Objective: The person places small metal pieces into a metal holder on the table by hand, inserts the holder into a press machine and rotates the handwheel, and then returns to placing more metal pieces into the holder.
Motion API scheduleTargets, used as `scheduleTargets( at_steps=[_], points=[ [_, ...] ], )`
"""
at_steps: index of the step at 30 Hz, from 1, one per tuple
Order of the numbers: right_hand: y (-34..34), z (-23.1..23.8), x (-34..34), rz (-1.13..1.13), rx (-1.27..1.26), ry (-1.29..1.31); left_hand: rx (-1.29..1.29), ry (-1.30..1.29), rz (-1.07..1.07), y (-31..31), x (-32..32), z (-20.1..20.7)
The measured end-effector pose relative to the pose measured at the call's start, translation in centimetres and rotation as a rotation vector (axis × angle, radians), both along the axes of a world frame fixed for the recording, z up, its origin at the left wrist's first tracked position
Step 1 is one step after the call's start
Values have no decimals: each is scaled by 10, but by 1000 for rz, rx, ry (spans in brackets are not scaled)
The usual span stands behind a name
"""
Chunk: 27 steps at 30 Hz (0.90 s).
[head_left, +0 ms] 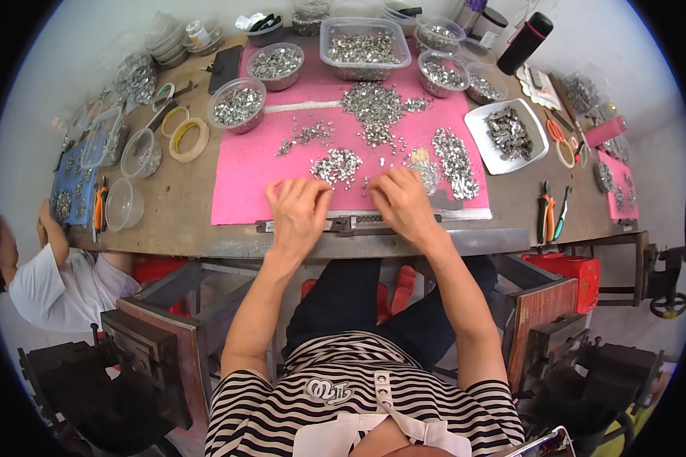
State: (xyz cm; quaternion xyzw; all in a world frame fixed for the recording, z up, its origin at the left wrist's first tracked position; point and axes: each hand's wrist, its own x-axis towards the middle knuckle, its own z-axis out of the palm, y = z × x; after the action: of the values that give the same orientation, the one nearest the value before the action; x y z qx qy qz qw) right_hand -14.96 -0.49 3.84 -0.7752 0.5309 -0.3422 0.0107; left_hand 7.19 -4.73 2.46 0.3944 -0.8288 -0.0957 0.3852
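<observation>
My left hand (297,212) is at the front edge of the pink mat (240,175), fingers bent and pressed together beside a pile of small silvery metal pieces (337,166). Level with it, my right hand (405,204) has its fingertips pinched low over the mat. Whatever either hand grips is too small or hidden to make out. Between the hands, along the table edge, lies a narrow dark metal strip-like fixture (358,224) with a row of small pieces in it. Another heap of metal pieces (456,164) lies to the right of my right hand.
Clear plastic tubs (238,105) of metal pieces stand behind. A white tray (537,114) of darker pieces sits right, near orange-handled pliers (543,217). Tape rolls (189,140) and a phone (225,70) are left; a black flask (526,44) stands back right. Another person (61,282) sits left.
</observation>
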Motion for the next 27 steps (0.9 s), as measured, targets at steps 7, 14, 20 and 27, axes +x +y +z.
scheduleTargets(
  at_steps=[7,14,20,27],
  points=[
    [-35,-20,21,-62,-16,68,52,-81,6,-12,8,-2],
    [-33,-15,14,-27,-28,105,-1,-149,-33,-21,2,-6],
    [19,12,-26,-51,136,-140,-10,-173,-70,-25,1,-6],
    [57,4,-27,-2,95,-105,-35,-167,-59,-24,-5,-6]
  ],
)
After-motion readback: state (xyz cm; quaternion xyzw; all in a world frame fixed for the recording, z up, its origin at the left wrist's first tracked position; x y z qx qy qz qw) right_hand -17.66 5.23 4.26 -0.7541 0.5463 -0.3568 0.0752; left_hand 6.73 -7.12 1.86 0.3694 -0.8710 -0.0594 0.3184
